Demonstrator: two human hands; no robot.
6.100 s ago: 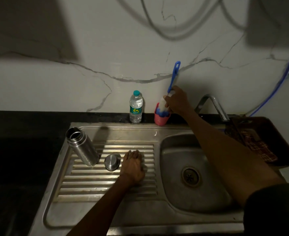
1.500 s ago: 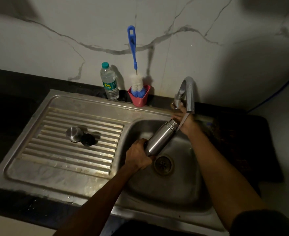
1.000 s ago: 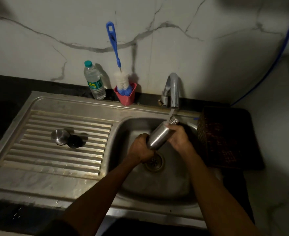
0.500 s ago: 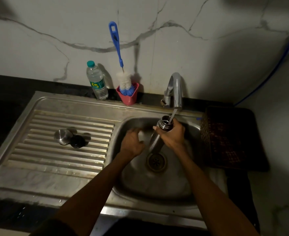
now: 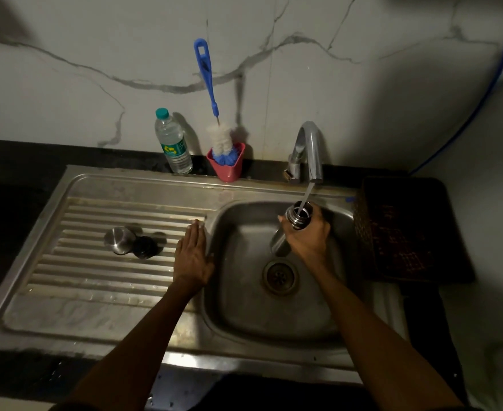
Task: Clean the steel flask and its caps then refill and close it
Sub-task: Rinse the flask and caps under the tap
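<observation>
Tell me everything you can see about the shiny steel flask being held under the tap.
The shiny cylindrical steel flask is uncapped, its dark round mouth facing up, with ridged threads around the neck. It is held over the sink basin, tilted, its base lower and to the left. The right hand grips its upper body, fingers wrapped round it, hiding much of it. A thin stream of water from the curved chrome tap runs into the mouth. The left hand does not touch it.
</observation>
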